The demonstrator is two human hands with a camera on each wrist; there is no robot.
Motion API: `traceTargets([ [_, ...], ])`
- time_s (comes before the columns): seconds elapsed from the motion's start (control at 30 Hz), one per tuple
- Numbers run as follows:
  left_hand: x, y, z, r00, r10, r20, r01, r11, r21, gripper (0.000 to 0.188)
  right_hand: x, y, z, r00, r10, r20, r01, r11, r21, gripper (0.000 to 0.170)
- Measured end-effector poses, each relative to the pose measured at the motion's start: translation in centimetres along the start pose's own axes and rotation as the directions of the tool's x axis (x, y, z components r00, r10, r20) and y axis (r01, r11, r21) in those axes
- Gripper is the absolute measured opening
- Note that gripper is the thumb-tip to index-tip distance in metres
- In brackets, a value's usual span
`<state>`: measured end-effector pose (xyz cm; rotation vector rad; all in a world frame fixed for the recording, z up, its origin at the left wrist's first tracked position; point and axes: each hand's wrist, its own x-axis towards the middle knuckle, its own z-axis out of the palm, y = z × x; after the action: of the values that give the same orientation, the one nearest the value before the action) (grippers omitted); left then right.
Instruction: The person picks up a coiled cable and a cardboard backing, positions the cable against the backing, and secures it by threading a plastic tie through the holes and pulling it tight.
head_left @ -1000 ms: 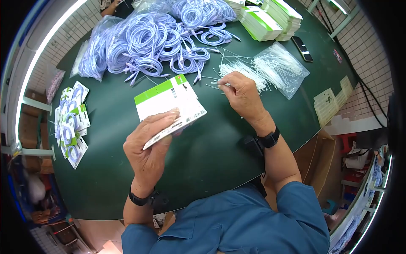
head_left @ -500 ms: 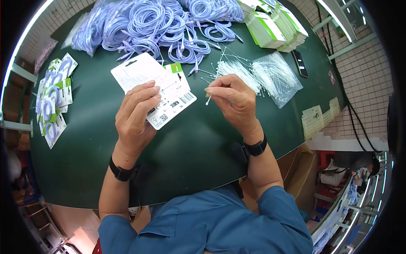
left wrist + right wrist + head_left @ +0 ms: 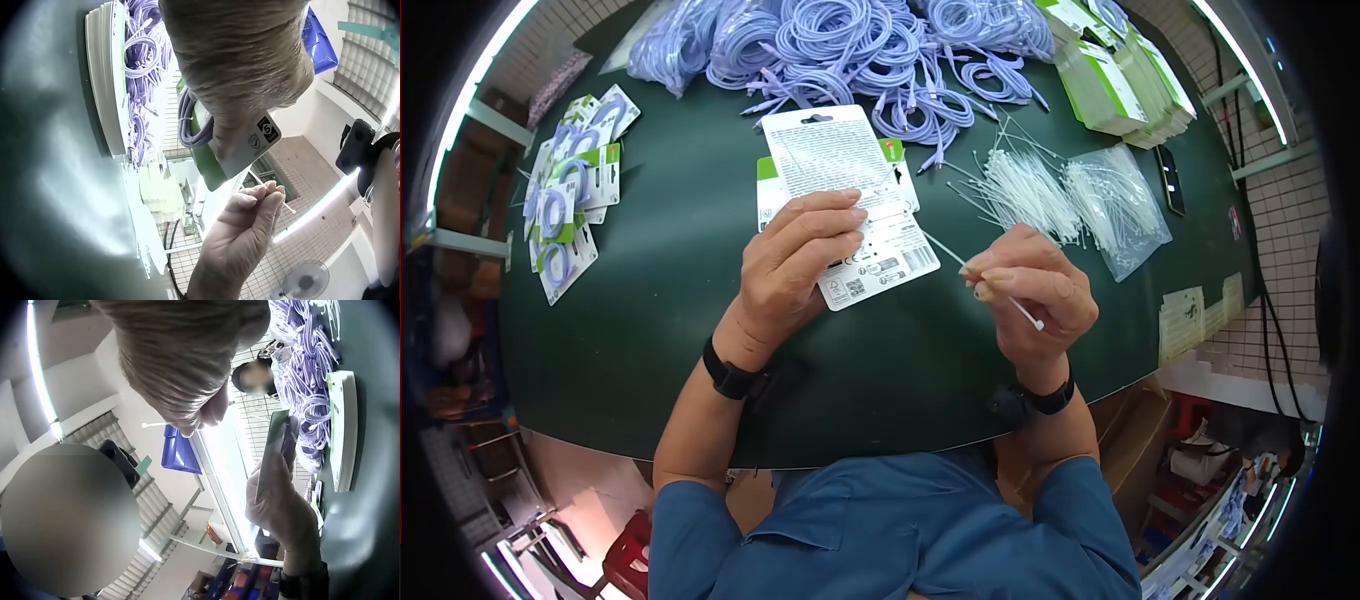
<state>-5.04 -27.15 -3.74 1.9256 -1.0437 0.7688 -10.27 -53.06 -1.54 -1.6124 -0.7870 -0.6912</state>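
Observation:
My left hand (image 3: 800, 250) holds a folded white and green card (image 3: 832, 155), its printed back facing up. In the left wrist view a coiled lilac cable (image 3: 195, 125) lies against the card's other face, beside the fingers. My right hand (image 3: 1040, 290) pinches a thin white cable tie (image 3: 948, 252) between thumb and fingertips, its head end (image 3: 1038, 325) sticking out below. The tie's far end is at the card's right edge; whether it touches cannot be told.
Lilac cables (image 3: 840, 50) are heaped at the back. Loose ties (image 3: 1025, 190) and a bag of ties (image 3: 1115, 205) lie right, near stacked cards (image 3: 1100, 90) and a phone (image 3: 1170, 180). Carded cables (image 3: 565, 200) lie left.
The left hand has turned the card so its printed back shows. The right hand has come away from the tie pile with a tie, which now points toward the card.

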Motion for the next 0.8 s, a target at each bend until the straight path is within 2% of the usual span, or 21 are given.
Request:
traceTargets([
  [0.13, -0.1, 0.1, 0.3, 1.000, 0.014, 0.020, -0.014, 0.999, -0.030, 0.024, 0.0, -0.9, 0.9, 0.997, 0.004, 0.075, -0.009, 0.998, 0.057, 0.030],
  [0.3, 0.1, 0.4, 0.0, 0.999, 0.026, 0.025, -0.026, 0.999, -0.036, 0.023, -0.2, -1.0, 1.5, 0.997, 0.049, 0.065, -0.055, 0.995, 0.089, 0.035],
  [0.4, 0.1, 0.4, 0.0, 0.999, 0.036, 0.020, -0.035, 0.999, -0.033, 0.020, -0.4, -0.6, 1.4, 0.995, 0.046, 0.089, -0.052, 0.997, 0.065, 0.026],
  [0.8, 0.2, 0.8, 0.1, 0.999, 0.037, 0.027, -0.037, 0.999, -0.020, 0.018, -0.5, -0.5, 1.7, 0.994, 0.070, 0.079, -0.076, 0.994, 0.074, 0.024],
])
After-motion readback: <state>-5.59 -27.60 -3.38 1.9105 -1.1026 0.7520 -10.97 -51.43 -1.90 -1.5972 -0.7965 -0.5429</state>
